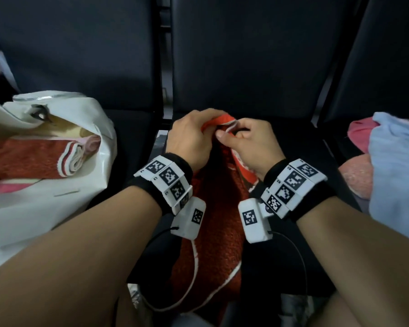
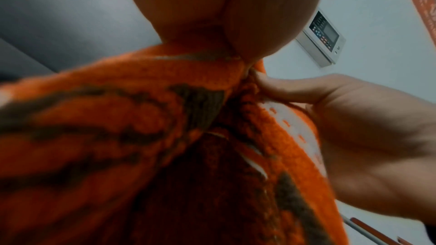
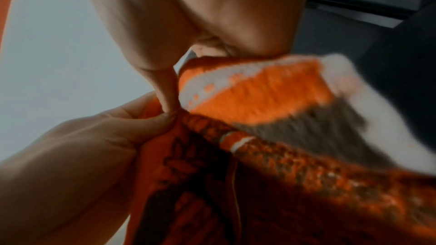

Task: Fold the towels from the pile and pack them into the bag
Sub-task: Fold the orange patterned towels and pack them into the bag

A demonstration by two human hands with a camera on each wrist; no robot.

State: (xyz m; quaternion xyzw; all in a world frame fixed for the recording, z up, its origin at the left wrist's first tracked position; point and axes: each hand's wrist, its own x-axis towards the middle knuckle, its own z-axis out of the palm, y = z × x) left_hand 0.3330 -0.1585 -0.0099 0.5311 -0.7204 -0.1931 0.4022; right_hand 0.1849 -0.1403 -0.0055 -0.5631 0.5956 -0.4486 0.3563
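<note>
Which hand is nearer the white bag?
Left. The left hand grips the orange towel on the side facing the white bag; the right hand grips it on the side away from the bag.

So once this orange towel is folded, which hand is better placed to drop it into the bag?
Left, probably. The white bag lies open on the left hand's side; the right hand would have to cross over. Both now pinch the orange towel.

A bag (image 1: 57, 185) with rolled towels (image 1: 33, 159) inside lies left; a towel (image 1: 213, 208) sits between both forearms; the pile (image 1: 392, 166) lies right.
</note>
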